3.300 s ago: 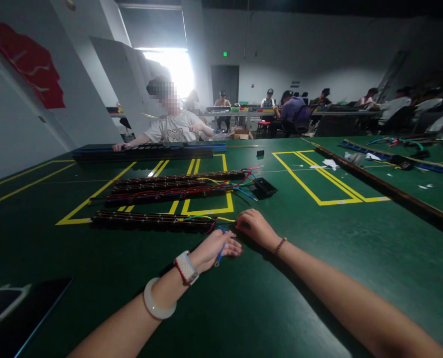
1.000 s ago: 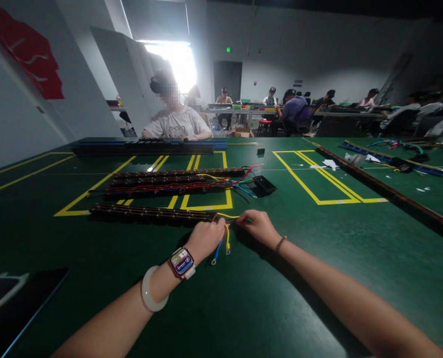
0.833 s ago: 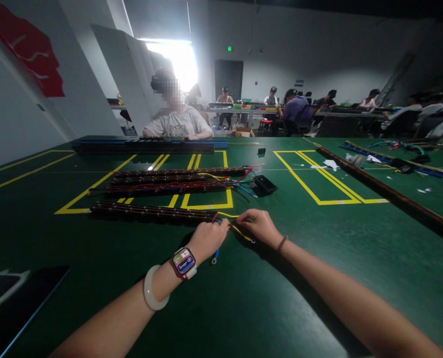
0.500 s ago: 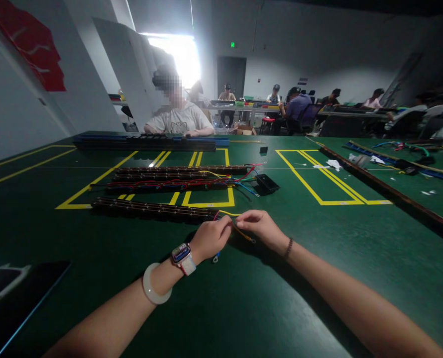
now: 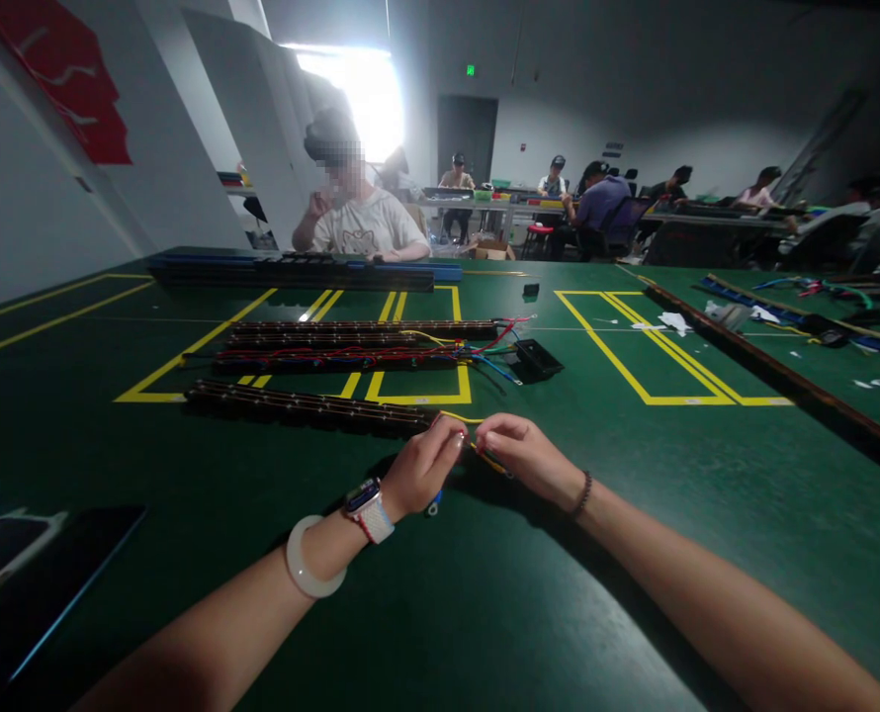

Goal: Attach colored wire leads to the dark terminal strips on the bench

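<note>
My left hand (image 5: 426,463) is closed in a pinch at the right end of a long dark strip bar (image 5: 307,405), on what looks like a thin wire mostly hidden by the fingers. A yellow wire (image 5: 456,416) runs from the bar's end to the pinched fingertips of my right hand (image 5: 527,457), which sits close beside the left. Another yellow wire (image 5: 488,461) with a ring terminal slants out below the right fingers. Under my left hand, a blue wire end (image 5: 434,503) with a ring terminal shows.
Behind lie more strip bars (image 5: 336,360) with coloured wires and a black box (image 5: 535,358). A long bar (image 5: 773,371) crosses the right side, near paper scraps (image 5: 675,322). A dark flat panel (image 5: 61,574) lies at front left. A person (image 5: 362,222) sits opposite.
The view has shifted slightly. My hands stay close together, with small movements of the fingers at the wires. The person opposite has raised a hand toward the head.
</note>
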A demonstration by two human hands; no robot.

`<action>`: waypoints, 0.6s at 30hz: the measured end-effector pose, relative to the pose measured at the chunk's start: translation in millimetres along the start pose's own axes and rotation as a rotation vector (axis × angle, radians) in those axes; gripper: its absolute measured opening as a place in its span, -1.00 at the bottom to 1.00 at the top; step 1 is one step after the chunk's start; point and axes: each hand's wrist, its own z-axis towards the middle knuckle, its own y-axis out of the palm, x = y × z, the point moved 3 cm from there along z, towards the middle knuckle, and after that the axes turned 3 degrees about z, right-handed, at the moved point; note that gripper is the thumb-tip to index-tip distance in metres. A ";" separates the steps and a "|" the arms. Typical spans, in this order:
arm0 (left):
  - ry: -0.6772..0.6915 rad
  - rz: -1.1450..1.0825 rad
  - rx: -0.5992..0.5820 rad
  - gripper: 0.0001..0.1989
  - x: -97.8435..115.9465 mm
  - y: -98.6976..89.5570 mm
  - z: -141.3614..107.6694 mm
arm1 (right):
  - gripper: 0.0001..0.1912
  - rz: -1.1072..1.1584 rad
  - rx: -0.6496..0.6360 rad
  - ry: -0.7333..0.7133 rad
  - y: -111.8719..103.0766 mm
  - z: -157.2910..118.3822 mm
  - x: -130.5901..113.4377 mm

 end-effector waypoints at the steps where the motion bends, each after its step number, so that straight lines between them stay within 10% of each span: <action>1: 0.037 0.016 -0.007 -0.75 2.4 0.6 -0.8 | -0.81 0.018 0.001 0.007 0.2 -0.3 0.6; 9: 0.398 0.312 0.089 -0.84 23.5 4.0 -1.2 | -0.77 0.180 -0.088 0.078 8.7 -4.0 2.3; 18: 0.482 0.475 0.167 -0.90 37.6 0.9 0.7 | -0.88 0.229 -0.207 0.047 12.2 -7.3 5.2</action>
